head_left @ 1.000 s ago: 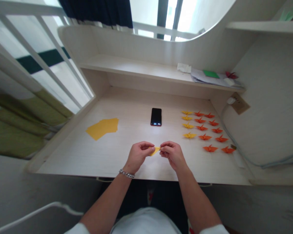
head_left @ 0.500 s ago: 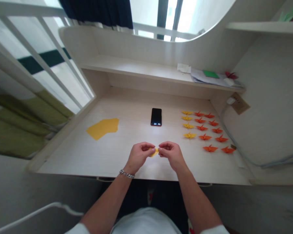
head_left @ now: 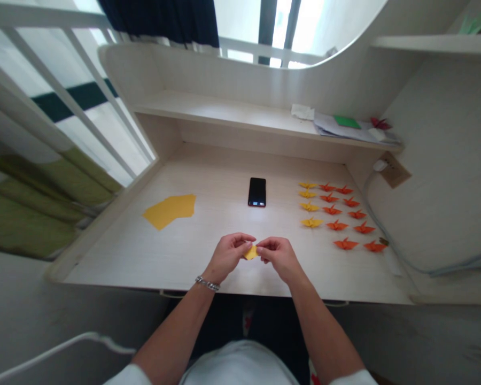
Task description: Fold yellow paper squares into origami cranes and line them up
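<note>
A small folded piece of yellow paper (head_left: 250,252) is held between my two hands, low over the front of the desk. My left hand (head_left: 231,251) pinches its left side between thumb and fingers. At its right edge, the thumb and fingertips of my right hand (head_left: 277,253) are closed on the paper. Part of the paper is hidden by my fingers. Yellow paper cranes (head_left: 311,222) stand in a column to the right, beside several orange paper cranes (head_left: 336,225). Flat yellow sheets (head_left: 170,211) lie overlapping on the left.
A black phone (head_left: 257,192) lies on the desk (head_left: 216,166) beyond my hands. Papers with a green square (head_left: 347,122) rest on the back shelf (head_left: 224,113). A plug (head_left: 380,165) with a grey cable runs along the right wall.
My right hand has shifted slightly right and down, and its fingers have moved along the paper's edge. More of the yellow paper's face now shows between my hands.
</note>
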